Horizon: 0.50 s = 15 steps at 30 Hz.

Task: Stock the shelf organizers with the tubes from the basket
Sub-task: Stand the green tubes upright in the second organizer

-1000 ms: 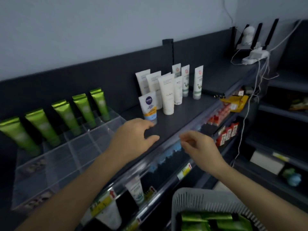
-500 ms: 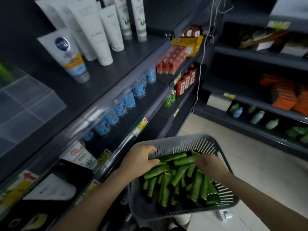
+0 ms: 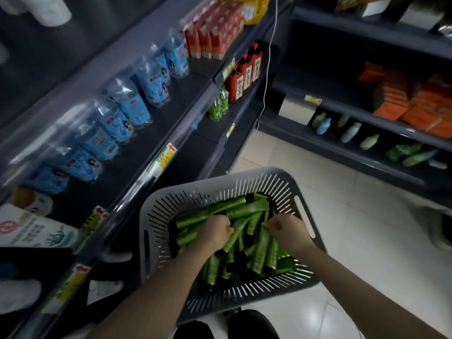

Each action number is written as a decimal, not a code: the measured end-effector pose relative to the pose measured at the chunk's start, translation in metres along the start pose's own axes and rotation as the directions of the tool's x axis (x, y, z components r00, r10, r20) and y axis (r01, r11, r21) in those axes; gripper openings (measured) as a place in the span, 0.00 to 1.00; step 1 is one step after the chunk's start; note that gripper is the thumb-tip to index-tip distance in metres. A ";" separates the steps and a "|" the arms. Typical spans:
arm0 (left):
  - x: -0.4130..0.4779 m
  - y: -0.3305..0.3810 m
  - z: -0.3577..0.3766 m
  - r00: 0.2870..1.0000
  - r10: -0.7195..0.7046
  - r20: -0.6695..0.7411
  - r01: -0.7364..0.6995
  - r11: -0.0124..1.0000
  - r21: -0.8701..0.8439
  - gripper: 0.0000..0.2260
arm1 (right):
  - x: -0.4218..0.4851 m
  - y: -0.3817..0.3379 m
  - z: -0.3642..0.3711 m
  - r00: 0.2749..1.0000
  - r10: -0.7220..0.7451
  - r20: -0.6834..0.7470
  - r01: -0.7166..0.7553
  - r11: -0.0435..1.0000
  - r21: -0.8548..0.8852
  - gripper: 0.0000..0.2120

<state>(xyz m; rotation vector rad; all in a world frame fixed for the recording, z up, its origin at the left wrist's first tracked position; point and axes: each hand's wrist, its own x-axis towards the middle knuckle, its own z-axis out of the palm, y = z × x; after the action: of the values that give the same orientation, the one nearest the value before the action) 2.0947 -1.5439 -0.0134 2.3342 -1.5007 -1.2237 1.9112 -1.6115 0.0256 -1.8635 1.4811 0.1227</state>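
Observation:
A grey slotted basket sits low in front of me, holding several green tubes in a loose pile. Both hands are down inside it. My left hand curls its fingers round green tubes at the pile's left side. My right hand curls round tubes at the right side. The fingertips of both hands are buried among the tubes. The clear shelf organizers are out of view.
Dark shelving runs along the left with blue packaged bottles, red boxes and yellow price tags. More shelves with orange packs stand at the right. A white cable hangs down. Pale tiled floor lies beyond the basket.
My view dropped from the top shelf and its organizer down to the basket. Both hands left the shelf edge, went into the basket and closed on green tubes.

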 end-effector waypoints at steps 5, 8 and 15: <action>0.027 -0.002 0.044 0.983 -0.066 0.173 0.053 0.995 0.079 0.15 | 0.002 0.002 0.011 0.994 0.101 -0.032 -0.098 0.992 0.074 0.11; 0.031 -0.008 0.058 0.998 -0.037 0.054 0.026 0.980 0.199 0.10 | 0.003 0.008 0.017 0.985 0.175 -0.008 -0.174 0.983 0.057 0.10; 0.029 -0.006 0.052 0.997 -0.071 0.040 0.063 0.982 0.178 0.07 | 0.009 0.016 0.023 0.919 0.381 0.104 -0.378 0.925 -0.050 0.06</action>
<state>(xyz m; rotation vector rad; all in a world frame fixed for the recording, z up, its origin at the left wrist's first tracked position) 2.0695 -1.5475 -0.0682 2.5037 -1.6193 -1.2137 1.9086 -1.6061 -0.0034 -1.5415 1.7523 0.4287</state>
